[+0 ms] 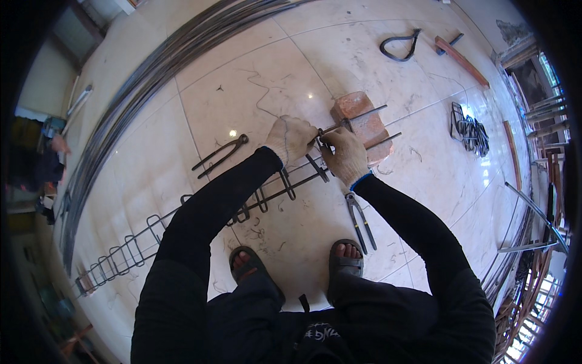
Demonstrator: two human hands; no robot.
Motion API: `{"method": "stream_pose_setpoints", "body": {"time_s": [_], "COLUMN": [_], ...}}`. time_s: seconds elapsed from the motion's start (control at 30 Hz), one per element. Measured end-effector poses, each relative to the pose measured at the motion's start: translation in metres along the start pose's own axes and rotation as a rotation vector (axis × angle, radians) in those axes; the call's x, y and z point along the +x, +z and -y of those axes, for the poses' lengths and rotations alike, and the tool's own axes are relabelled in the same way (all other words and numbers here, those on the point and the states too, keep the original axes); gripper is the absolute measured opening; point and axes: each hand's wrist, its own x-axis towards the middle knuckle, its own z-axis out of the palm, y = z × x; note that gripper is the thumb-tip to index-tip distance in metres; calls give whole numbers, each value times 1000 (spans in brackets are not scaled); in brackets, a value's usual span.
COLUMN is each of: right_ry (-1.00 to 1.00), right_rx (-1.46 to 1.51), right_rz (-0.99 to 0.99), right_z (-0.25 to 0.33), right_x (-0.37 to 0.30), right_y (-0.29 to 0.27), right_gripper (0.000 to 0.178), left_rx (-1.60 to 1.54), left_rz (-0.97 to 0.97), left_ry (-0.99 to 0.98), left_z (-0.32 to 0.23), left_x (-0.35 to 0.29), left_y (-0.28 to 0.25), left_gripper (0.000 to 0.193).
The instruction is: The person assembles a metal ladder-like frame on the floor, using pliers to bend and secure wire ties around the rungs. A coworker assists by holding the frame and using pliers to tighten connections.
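Note:
A long rebar cage (148, 233) of thin steel bars and bent stirrups runs diagonally across the tiled floor. Its right-hand bar ends lie across orange-red brick (359, 114). My left hand (290, 141), in a pale knit glove, closes on a stirrup by the upper bar. Opposite it, my right hand (347, 156), gloved too, has its fingers pinched at the same joint; what they grip is hidden. Loose stirrups (286, 183) hang along the bars beside my left wrist. One pair of pincers (221, 155) lies left of my hands, and another pair of pincers (361, 223) below my right wrist.
A bundle of long steel bars (139, 85) curves along the upper left. Stacked stirrups (468, 130) lie at the right. Farther up are a black loop (400, 48) and a reddish wooden strip (462, 62). Bits of wire (262, 91) are scattered about. My sandalled feet (248, 265) stand below the cage.

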Motion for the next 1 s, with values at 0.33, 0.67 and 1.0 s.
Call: {"method": "stream_pose_setpoints", "body": {"time_s": [0.33,0.67,1.0], "right_ry": [43,99,93], "right_rx": [102,150,200], "right_rz": [-19,20,-28], "right_z": [-5,-4,-10], "right_x": [-6,-9,-28], "right_y": [-3,-9,-22], "right_gripper": [24,30,30], "left_rx": [-387,-740,-140], "left_rz": [-21,167,-29], "left_ry": [-248,-863,-127], "left_z": [11,24,33], "left_x": [-10,12,0], "left_y": [-7,30,11], "left_gripper": [25,41,22]}}
